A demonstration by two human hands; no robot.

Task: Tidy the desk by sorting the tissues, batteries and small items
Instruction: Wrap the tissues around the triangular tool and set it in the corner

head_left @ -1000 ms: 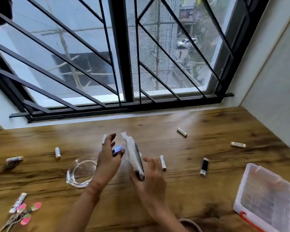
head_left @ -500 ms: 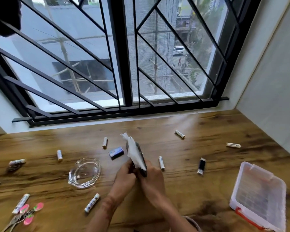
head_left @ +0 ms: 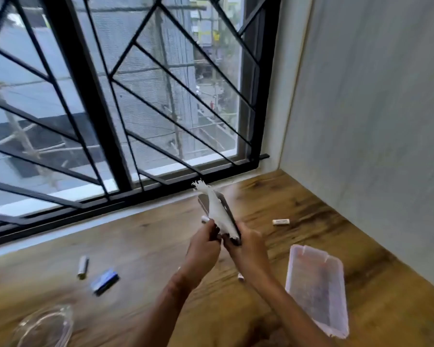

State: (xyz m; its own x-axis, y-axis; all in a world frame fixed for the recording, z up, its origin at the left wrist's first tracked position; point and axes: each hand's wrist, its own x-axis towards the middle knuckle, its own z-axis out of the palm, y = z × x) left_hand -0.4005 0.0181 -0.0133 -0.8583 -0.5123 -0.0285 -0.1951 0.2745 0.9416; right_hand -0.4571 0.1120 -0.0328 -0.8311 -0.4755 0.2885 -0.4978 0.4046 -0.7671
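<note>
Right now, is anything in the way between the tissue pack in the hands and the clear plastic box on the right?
Nothing visible. The left hand and right hand grip the tissue pack above the desk; the clear plastic box lies to their right, with only bare wood between.

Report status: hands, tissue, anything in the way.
Left hand, right hand both grip white tissue packet with dark edge, above wooden desk. Clear plastic box right of arms.
</note>
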